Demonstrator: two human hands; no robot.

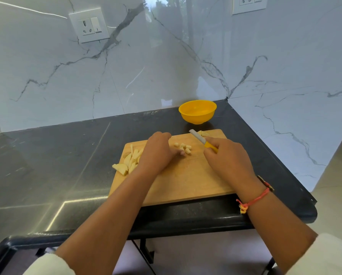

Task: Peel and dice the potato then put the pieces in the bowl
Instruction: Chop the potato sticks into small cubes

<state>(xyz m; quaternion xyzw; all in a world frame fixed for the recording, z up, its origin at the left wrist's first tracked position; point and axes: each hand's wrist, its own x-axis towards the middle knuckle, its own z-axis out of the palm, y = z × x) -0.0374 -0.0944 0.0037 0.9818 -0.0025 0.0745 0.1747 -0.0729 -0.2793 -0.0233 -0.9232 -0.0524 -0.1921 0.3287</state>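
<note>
A cutting board [186, 181] lies on the table [57, 165], the bowl [197, 112] just behind it; potato strips [129, 160] sit on its left, diced pieces [183, 147] mid-board.

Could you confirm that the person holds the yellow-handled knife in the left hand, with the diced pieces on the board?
Not quite: the head view shows the yellow-handled knife gripped in the right hand, not the left. The left hand is beside the diced pieces, which do lie on the board.
</note>
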